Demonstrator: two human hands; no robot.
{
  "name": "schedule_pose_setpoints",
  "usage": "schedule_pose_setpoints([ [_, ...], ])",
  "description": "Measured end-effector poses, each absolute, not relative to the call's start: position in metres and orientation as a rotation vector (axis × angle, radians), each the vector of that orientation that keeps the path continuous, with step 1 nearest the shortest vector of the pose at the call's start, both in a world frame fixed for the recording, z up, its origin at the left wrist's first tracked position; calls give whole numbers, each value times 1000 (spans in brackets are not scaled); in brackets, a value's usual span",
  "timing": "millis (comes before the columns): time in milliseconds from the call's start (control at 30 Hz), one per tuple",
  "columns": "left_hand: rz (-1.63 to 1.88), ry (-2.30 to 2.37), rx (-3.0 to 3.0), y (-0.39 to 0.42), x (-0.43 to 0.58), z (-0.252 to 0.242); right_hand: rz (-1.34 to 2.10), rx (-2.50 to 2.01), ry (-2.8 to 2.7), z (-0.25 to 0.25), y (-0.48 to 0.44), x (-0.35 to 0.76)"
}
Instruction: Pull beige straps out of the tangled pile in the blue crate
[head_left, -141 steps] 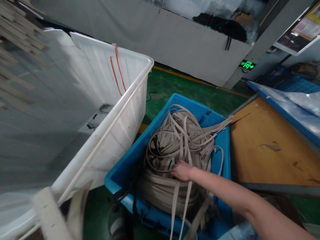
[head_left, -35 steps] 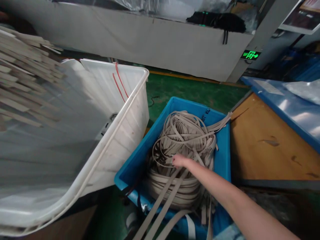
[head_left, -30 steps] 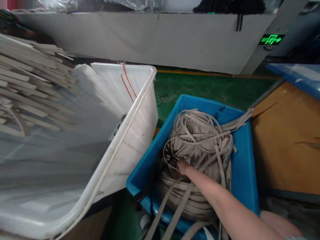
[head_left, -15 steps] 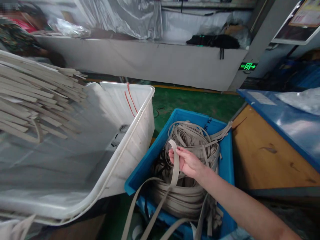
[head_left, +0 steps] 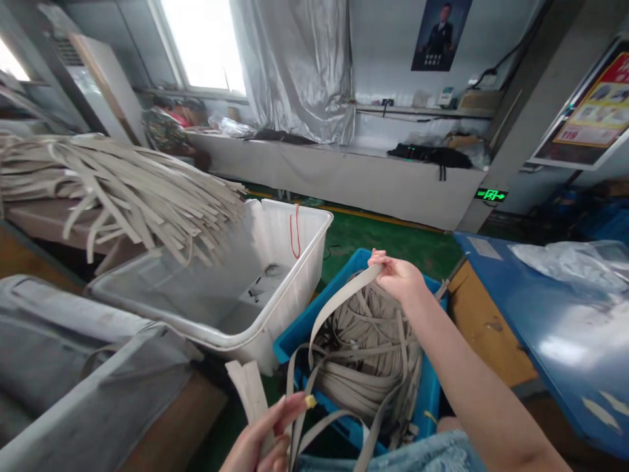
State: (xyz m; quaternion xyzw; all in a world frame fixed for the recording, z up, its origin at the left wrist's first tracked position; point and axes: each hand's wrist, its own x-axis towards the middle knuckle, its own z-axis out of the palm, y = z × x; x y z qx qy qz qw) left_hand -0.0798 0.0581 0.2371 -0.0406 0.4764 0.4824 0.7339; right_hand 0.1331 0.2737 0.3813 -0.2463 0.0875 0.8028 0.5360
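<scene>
My right hand (head_left: 397, 276) pinches the end of a beige webbing strap (head_left: 339, 300) above the blue crate (head_left: 322, 296). From there the strap curves down toward my left hand (head_left: 268, 434) at the bottom of the view. That hand is closed around beige strap ends (head_left: 248, 388), which stick up past its fingers. A small yellow piece (head_left: 310, 401) sits at one of its fingertips. Inside the crate lies a tangled pile of beige webbing (head_left: 366, 328), with coiled lengths (head_left: 351, 381) at its near side. Several loose straps hang over the crate's near edge.
A white plastic tub (head_left: 265, 331) stands left of the crate. Many cut straps (head_left: 162, 190) overhang it from a table. To the right is a blue-topped table (head_left: 535, 295) with plastic bags. A person (head_left: 167, 128) sits at the far left beside a long bench (head_left: 314, 167).
My right hand has raised the strap end up and to the right. My left hand has come into view holding strap ends. The camera has tilted up.
</scene>
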Motion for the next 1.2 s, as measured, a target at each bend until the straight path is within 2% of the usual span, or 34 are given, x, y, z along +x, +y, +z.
schedule_pose_setpoints([
  [167, 1106, 712, -377, 66, -40, 237, 2088, -522, 54, 390, 239, 140],
  [267, 1156, 528, -403, 83, -22, 246, 2202, -673, -301, 356, 187, 138],
  [333, 1175, 597, -362, 91, -22, 245, 2303, -845, -573, 317, 146, 138],
  [467, 1035, 1144, -141, 83, -49, 224, 1978, -1065, -974, 262, 91, 151],
  [600, 1178, 1426, -185, 59, -70, 219, 1623, -1170, -1387, 276, 82, 163],
  [667, 1238, 1388, -142, 53, -65, 232, 1562, -1156, -1689, 293, 80, 154],
  [733, 1115, 1197, -46, 54, -55, 248, 1541, -1034, -2007, 302, 75, 136],
  [800, 922, 983, -1, 59, -48, 261, 1524, -912, -2243, 300, 66, 120],
  [867, 909, 854, 36, 69, -53, 268, 1539, -911, -2377, 288, 59, 116],
  [1067, 1266, 884, 290, 105, -115, 294, 1489, -1413, -2438, 217, 86, 200],
  [1200, 1579, 1011, 393, 113, -142, 315, 1088, -1932, -2492, 151, 128, 263],
])
